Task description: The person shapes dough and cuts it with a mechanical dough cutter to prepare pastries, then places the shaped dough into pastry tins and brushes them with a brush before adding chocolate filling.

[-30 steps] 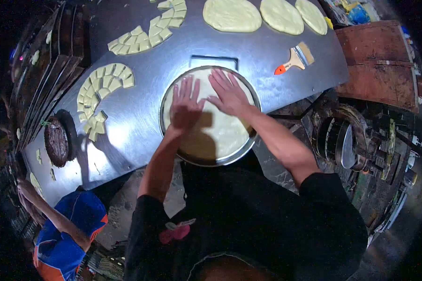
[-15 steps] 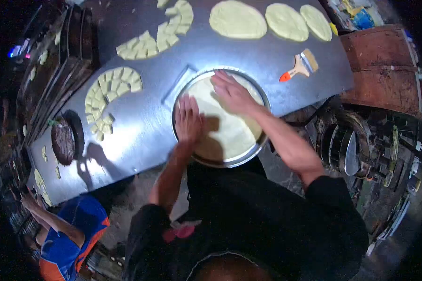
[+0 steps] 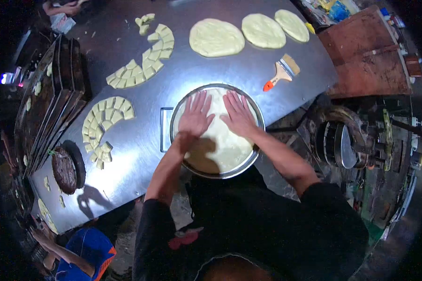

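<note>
A wide sheet of pale dough point(image 3: 229, 145) fills a round metal pan point(image 3: 220, 176) at the near edge of the steel table. My left hand point(image 3: 196, 114) lies flat on the upper left of the dough, fingers stretched out. Pressed flat on the upper right is my right hand point(image 3: 239, 112), its fingers pointing away from me. Both palms touch the dough and hold nothing. Beyond the pan, a wide brush point(image 3: 282, 72) with an orange-tipped handle rests on the table.
Several dough rounds point(image 3: 216, 37) lie at the back of the steel table point(image 3: 140, 117). Cut dough pieces point(image 3: 105, 114) curve across its left side, near a dark oval dish point(image 3: 64, 171). Stacked trays point(image 3: 56, 89) lean at far left. A co-worker in blue point(image 3: 86, 253) sits lower left.
My left hand has slid forward on the dough, and my right hand has turned to point straighter ahead. The view has shifted, and another person's hand now shows at the top left.
</note>
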Motion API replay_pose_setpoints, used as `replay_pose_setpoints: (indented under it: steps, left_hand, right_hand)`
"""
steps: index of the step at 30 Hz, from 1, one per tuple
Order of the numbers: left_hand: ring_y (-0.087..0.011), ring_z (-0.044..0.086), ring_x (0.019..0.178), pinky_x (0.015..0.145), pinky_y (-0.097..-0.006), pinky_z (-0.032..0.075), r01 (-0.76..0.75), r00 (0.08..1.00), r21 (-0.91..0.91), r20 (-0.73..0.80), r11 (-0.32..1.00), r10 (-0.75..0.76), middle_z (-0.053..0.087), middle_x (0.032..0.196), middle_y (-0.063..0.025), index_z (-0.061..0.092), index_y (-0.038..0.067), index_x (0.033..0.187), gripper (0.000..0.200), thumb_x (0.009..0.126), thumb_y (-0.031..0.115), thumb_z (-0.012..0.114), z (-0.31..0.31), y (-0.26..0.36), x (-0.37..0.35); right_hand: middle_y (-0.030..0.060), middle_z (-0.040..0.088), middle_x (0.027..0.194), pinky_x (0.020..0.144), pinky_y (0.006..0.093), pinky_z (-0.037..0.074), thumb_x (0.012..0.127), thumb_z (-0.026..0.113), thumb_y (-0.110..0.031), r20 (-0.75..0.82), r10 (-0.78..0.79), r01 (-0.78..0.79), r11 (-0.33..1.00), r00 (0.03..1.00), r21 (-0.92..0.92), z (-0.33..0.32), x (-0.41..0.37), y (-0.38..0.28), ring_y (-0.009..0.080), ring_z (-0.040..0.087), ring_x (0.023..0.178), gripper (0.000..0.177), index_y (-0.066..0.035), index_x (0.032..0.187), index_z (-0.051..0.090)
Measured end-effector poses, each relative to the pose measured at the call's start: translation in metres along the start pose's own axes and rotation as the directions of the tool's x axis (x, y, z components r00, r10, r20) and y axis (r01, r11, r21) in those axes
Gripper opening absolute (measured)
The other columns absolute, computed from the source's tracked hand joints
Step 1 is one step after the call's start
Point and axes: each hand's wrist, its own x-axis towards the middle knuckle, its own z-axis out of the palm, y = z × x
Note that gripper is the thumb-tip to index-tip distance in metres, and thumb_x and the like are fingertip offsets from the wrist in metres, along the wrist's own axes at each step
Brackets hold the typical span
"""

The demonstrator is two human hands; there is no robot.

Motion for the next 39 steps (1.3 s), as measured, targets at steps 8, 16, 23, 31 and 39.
replay_pose_setpoints:
  steps: [8, 16, 23, 31, 39]
  left_hand:
    - [-0.0395, 0.019, 0.14, 0.114, -0.0526, 0.01, 0.317, 0.946, -0.019, -0.073, 0.948, -0.317, 0.022, 0.15, -0.0233, 0.033, 0.006, 0.144, 0.059, 0.095, 0.04, 0.039, 0.015, 0.02, -0.028]
    - [-0.0383, 0.047, 0.122, 0.106, -0.0447, 0.033, 0.364, 0.836, -0.666, -0.076, 0.652, -0.544, 0.054, 0.126, -0.0228, 0.049, 0.004, 0.131, 0.042, 0.092, 0.019, 0.051, -0.041, -0.033, -0.016]
    - [-0.0398, 0.055, 0.11, 0.105, -0.0467, 0.033, 0.438, 0.795, -0.586, -0.102, 0.681, -0.599, 0.06, 0.115, -0.0244, 0.053, 0.001, 0.126, 0.038, 0.093, 0.02, 0.047, -0.024, -0.058, -0.048]
    - [-0.0345, 0.046, 0.125, 0.109, -0.0507, 0.026, 0.414, 0.848, -0.512, -0.084, 0.753, -0.524, 0.048, 0.134, -0.0202, 0.044, 0.003, 0.135, 0.043, 0.093, 0.014, 0.043, -0.019, -0.054, -0.06]
    - [-0.0307, 0.038, 0.133, 0.112, -0.0517, 0.018, 0.616, 0.783, -0.028, -0.091, 0.788, -0.615, 0.041, 0.141, -0.0195, 0.035, -0.001, 0.139, 0.051, 0.089, 0.005, 0.043, -0.046, 0.008, -0.062]
  right_hand:
    - [0.0217, 0.018, 0.152, 0.116, 0.0472, 0.006, 0.095, 0.038, -0.044, 0.024, -0.089, 0.092, 0.98, 0.996, -0.177, 0.005, -0.016, -0.002, 0.0335, 0.012, 0.143, 0.066, 0.001, 0.143, 0.028]
    - [0.0218, 0.018, 0.152, 0.115, 0.0498, 0.01, 0.094, 0.043, -0.039, 0.042, -0.064, 0.067, 0.995, 0.997, -0.078, -0.013, 0.007, -0.01, 0.0331, 0.015, 0.142, 0.062, -0.002, 0.143, 0.03]
    - [0.0158, 0.018, 0.153, 0.112, 0.0579, 0.007, 0.095, 0.042, -0.038, 0.088, -0.345, 0.355, 0.924, 0.934, -0.144, 0.023, 0.044, -0.037, 0.0305, 0.014, 0.143, 0.059, -0.009, 0.145, 0.028]
    - [0.0128, 0.014, 0.155, 0.116, 0.0478, 0.004, 0.097, 0.032, -0.043, 0.292, -0.416, 0.365, 0.906, 0.861, 0.215, 0.025, 0.028, -0.078, 0.0248, 0.008, 0.144, 0.06, -0.008, 0.146, 0.026]
    - [0.0191, 0.017, 0.153, 0.116, 0.0467, 0.006, 0.098, 0.031, -0.046, 0.125, -0.151, 0.137, 0.984, 0.981, 0.117, -0.008, 0.044, -0.024, 0.029, 0.011, 0.143, 0.066, 0.003, 0.142, 0.028]
